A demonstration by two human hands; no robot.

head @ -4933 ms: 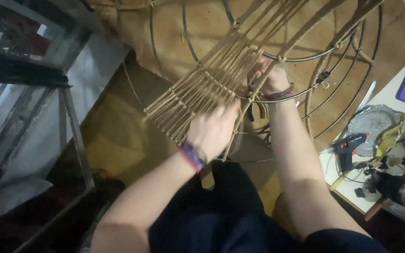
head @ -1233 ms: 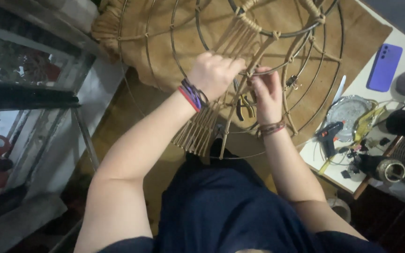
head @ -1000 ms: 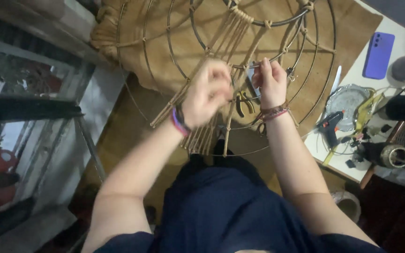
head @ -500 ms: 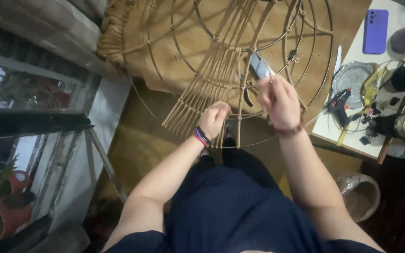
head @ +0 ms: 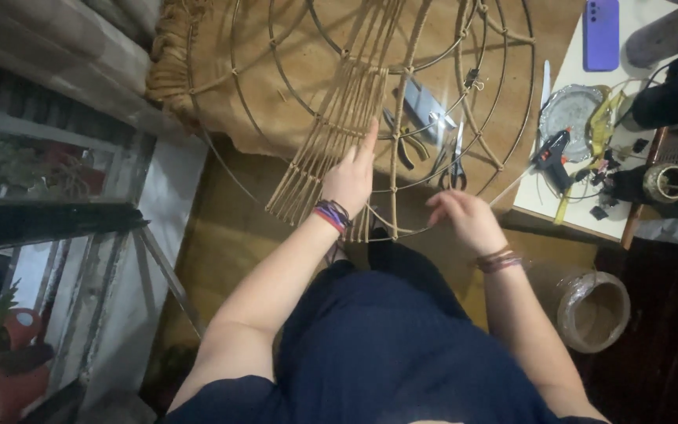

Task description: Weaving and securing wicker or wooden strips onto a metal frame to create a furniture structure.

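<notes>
Your left hand (head: pixel 352 174) has no closed grip: its fingers lie flat and extended against the tan woven cords (head: pixel 337 132) strung on the round wire frame (head: pixel 486 141), which stands just ahead of your knees over a brown mat (head: pixel 308 63). Your right hand (head: pixel 464 218) hangs loosely spread and holds nothing, just clear of the frame's lower rim, near the pliers (head: pixel 402 141) and scissors (head: pixel 455 161) lying behind the wires. At right, the white tabletop (head: pixel 570 206) carries a glue gun (head: pixel 551 157) and a purple phone (head: pixel 601 33), well apart from both hands.
</notes>
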